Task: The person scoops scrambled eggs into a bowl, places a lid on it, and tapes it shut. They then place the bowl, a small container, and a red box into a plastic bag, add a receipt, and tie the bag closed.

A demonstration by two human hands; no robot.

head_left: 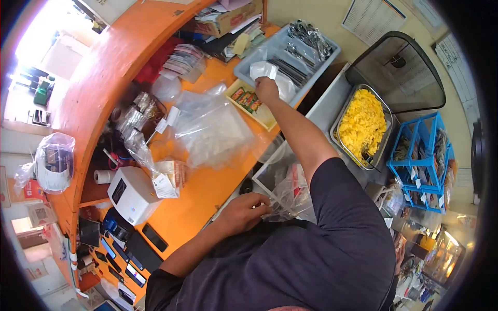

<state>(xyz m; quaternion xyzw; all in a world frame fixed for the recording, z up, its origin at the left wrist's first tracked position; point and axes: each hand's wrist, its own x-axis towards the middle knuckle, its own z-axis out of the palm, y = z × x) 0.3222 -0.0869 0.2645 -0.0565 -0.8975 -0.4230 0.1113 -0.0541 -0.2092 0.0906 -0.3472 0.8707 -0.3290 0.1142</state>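
My right hand (267, 89) reaches over the near end of a grey cutlery tray (244, 66), its fingers closed on a white napkin or paper (263, 70). Metal cutlery (311, 39) fills the tray's far compartments, and dark-handled utensils lie beside the napkin. Just left of my right wrist sits a yellow box of small sachets (246, 99). Near my body, my left hand (244, 211) is held with fingers bent beside clear plastic bags (290, 194); whether it grips any plastic cannot be made out.
Clear plastic bags (212, 129) lie on the orange counter (199, 207), near a white printer (132, 195) and a phone (154, 237). To the right are a metal tray of yellow food (363, 124), a raised mesh cover (404, 72) and blue baskets (420, 155).
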